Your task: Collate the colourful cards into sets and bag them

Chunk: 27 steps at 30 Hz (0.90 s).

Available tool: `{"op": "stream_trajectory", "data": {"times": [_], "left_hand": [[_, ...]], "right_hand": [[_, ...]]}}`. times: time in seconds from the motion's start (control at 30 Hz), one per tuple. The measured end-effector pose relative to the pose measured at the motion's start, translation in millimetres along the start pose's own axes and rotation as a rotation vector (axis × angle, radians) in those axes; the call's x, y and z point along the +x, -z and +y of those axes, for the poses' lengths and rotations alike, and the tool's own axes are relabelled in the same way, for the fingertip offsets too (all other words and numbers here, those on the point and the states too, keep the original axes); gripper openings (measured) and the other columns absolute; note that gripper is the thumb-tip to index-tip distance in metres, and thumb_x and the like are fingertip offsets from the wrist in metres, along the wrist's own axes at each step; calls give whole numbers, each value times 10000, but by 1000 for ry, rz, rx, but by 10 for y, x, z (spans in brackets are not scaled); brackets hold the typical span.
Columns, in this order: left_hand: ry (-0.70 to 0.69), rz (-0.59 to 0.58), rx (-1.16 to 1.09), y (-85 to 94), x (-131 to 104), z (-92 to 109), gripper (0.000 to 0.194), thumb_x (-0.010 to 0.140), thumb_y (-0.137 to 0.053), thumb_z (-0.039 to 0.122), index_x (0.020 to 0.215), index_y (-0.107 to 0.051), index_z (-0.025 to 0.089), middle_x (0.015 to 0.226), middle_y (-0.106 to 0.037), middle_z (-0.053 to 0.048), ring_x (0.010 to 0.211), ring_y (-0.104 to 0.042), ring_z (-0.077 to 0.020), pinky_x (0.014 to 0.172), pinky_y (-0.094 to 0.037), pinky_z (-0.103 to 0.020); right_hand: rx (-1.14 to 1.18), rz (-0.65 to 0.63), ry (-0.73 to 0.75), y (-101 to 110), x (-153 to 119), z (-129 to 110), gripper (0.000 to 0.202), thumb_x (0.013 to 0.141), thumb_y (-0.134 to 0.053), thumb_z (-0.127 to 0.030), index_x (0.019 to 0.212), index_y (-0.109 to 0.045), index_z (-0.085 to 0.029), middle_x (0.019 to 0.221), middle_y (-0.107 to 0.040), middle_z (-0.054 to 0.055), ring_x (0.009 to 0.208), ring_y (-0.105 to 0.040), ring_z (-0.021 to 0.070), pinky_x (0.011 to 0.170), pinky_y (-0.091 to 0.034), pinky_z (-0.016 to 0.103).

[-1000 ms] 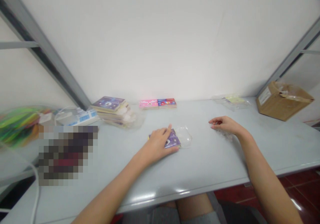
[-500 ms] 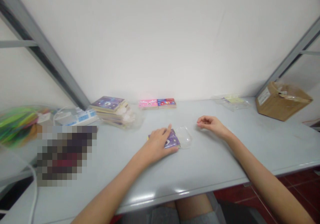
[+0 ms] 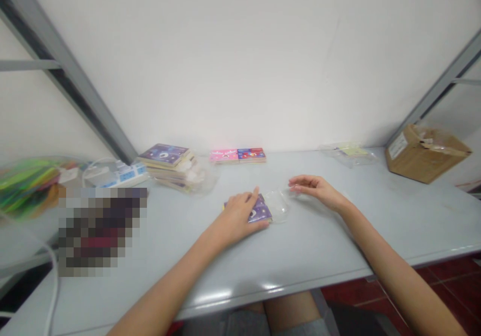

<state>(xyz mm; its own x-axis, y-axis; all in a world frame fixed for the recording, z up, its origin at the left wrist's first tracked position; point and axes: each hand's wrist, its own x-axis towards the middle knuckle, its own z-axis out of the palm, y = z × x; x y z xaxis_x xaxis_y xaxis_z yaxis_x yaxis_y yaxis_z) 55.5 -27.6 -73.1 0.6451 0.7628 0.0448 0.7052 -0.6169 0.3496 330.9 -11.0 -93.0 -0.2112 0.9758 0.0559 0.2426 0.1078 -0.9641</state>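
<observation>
A purple booklet [image 3: 263, 211] with a moon-and-stars cover lies in a clear plastic bag [image 3: 278, 207] at mid-table. The bag's loose end extends right, past the booklet. My left hand [image 3: 240, 215] rests flat across the booklet, fingers open and thumb spread at its near edge, hiding its left part. Just right of the bag's loose end hovers my right hand [image 3: 315, 191], fingers loosely bent and a little apart from the thumb. Whether its fingertips touch the plastic I cannot tell.
Booklets and plastic bags form a stack [image 3: 169, 168] at left. Pink booklets [image 3: 224, 155] and red-blue booklets [image 3: 251, 155] lie by the wall. Farther right are a bagged yellow item [image 3: 353, 151] and a cardboard box [image 3: 424, 158]. A power strip [image 3: 130, 173] sits behind a blurred-out patch.
My right hand has moved slightly left toward the bag's loose end, and its fingers have straightened somewhat. My left hand stays on the booklet.
</observation>
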Motion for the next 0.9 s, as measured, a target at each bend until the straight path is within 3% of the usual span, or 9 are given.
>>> {"op": "stream_trajectory", "data": {"times": [0.13,0.3,0.6,0.9], "left_hand": [[-9,9,6,-13,-6,-20,805,773,-456,581,1385,-136,170,1286,-407,-128,1143,-388,-282,948,-286,-385],[-23,10,21,-30,-3,-32,808,772,-462,577,1383,-143,154,1268,-425,-134,1126,-406,-277,944,-289,-380],[-6,-1,18,-15,-3,-7,808,771,-475,568,1379,-157,142,1267,-421,-141,1132,-398,-281,948,-288,-379],[-25,10,17,-20,-4,-16,796,776,-462,571,1381,-150,157,1253,-434,-135,1121,-409,-279,938,-295,-379]], "right_hand": [[-341,283,19,394,-46,144,463,707,-568,-495,1020,-611,-157,856,-640,77,773,-583,183,716,-449,313],[-689,248,-149,761,-157,389,426,652,-619,-448,959,-639,-153,777,-618,64,665,-560,169,638,-439,289],[-651,125,-163,719,-152,461,282,675,-549,-283,910,-630,-150,675,-573,20,596,-526,133,552,-413,241],[-703,207,-125,611,-114,397,210,705,-505,-290,812,-638,-168,670,-615,22,596,-538,138,564,-396,246]]}}
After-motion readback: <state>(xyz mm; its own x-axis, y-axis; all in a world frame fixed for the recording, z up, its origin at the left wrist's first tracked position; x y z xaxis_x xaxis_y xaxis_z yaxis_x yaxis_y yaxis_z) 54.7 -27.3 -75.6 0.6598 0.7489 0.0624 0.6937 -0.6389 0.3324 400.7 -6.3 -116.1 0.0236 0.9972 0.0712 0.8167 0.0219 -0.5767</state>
